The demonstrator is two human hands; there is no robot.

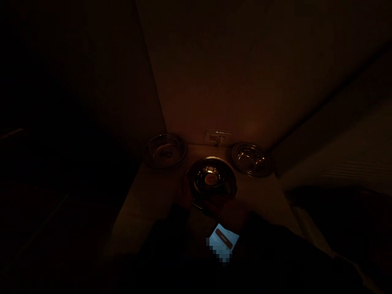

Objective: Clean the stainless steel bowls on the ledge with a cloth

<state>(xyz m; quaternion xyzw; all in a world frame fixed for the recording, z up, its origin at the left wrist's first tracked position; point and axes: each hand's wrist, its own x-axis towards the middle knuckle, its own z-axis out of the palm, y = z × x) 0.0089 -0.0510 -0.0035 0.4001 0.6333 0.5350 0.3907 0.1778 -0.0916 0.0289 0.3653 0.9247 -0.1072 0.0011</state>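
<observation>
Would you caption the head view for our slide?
Dimly lit left hand and right hand at a bowl, one dish behind left, another behind right.

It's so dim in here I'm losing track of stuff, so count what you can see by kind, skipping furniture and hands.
Round dishes: 3 (left dish, middle dish, right dish; too dark to rule out stacks)
Lit screen: 1
Wall plate: 1
Total: 5

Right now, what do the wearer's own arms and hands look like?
The left sleeve and right sleeve are dark and long, reaching the wrists. Left hand and right hand look bare; it is too dark to make out markings or jewellery.
</observation>
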